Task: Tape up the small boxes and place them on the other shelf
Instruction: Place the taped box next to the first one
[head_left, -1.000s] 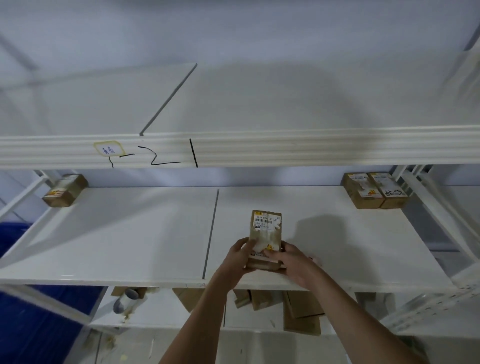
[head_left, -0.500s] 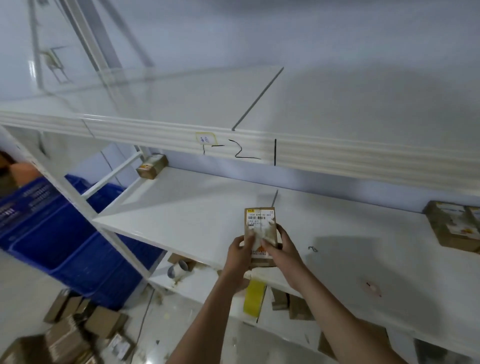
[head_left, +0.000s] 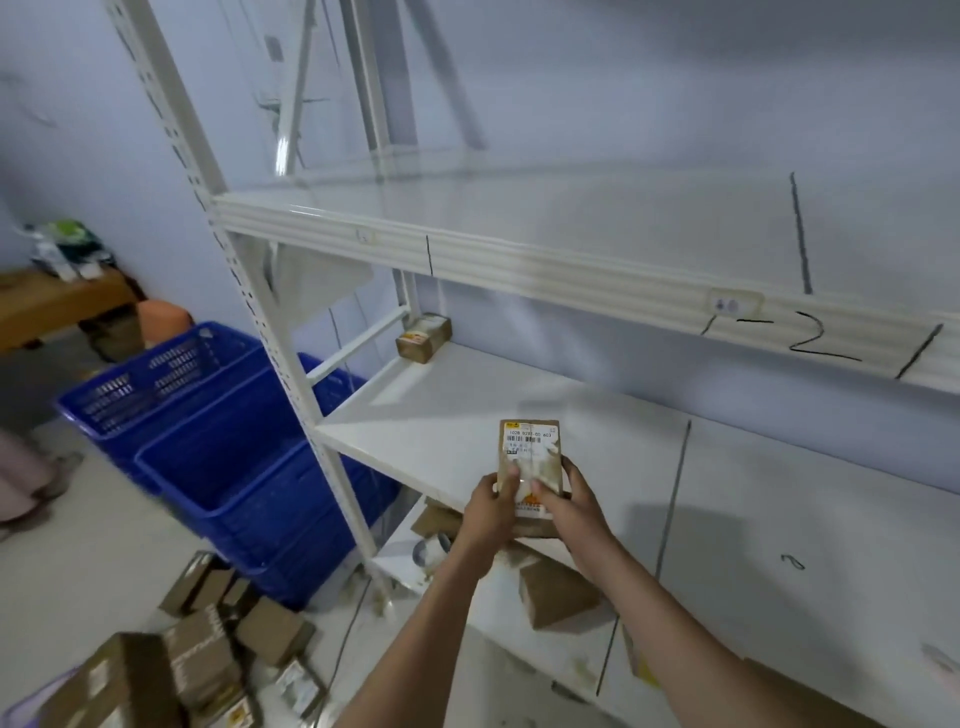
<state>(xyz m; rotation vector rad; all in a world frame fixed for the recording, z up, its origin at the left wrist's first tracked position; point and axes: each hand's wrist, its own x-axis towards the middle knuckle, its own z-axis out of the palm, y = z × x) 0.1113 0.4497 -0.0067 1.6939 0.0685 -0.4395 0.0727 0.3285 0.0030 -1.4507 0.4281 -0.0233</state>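
A small brown cardboard box (head_left: 530, 449) with a white barcode label stands upright in both hands above the front edge of the white middle shelf (head_left: 597, 441). My left hand (head_left: 491, 512) grips its lower left side, thumb on the front face. My right hand (head_left: 574, 506) grips its lower right side, thumb also on the face. Another small box (head_left: 423, 339) sits at the far left end of the same shelf. A tape roll (head_left: 431, 552) lies on the lower shelf (head_left: 550, 660), partly hidden by my left wrist.
Blue plastic crates (head_left: 218, 441) stand on the floor left of the rack's white upright post (head_left: 291, 374). Several cardboard boxes (head_left: 197, 660) lie on the floor at bottom left. More boxes (head_left: 558, 592) sit on the lower shelf. A wooden table (head_left: 57, 306) is at far left.
The view has swung left: the crates, the floor boxes and the rack's left post are now in sight. Both hands still hold the box upright over the shelf edge.
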